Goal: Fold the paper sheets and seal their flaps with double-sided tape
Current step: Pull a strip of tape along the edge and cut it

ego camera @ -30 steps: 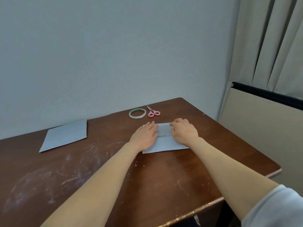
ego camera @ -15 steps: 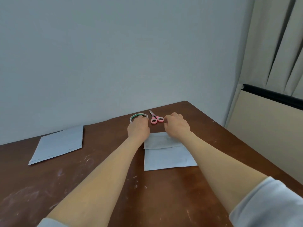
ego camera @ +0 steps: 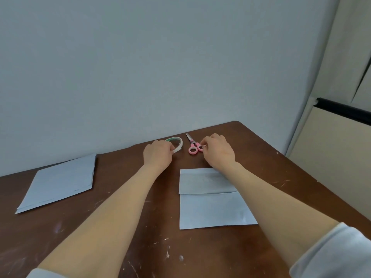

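A folded pale blue paper sheet (ego camera: 208, 199) lies flat on the brown table (ego camera: 140, 237), its top flap folded down. Beyond it, near the wall, my left hand (ego camera: 158, 155) grips the white roll of double-sided tape (ego camera: 176, 144), lifting its near edge off the table. My right hand (ego camera: 218, 151) rests at the pink handles of the scissors (ego camera: 193, 146), fingertips pinched at the right handle loop. The scissors lie on the table with their blades pointing away.
A stack of unfolded pale blue sheets (ego camera: 58, 181) lies at the left of the table. The wall stands right behind the tape and scissors. The table's right edge runs beside a cream panel (ego camera: 337, 153) and a curtain.
Both hands left the folded sheet and reached forward. My left hand closed on the tape roll and tilted it up; my right hand reached the scissors' handles.
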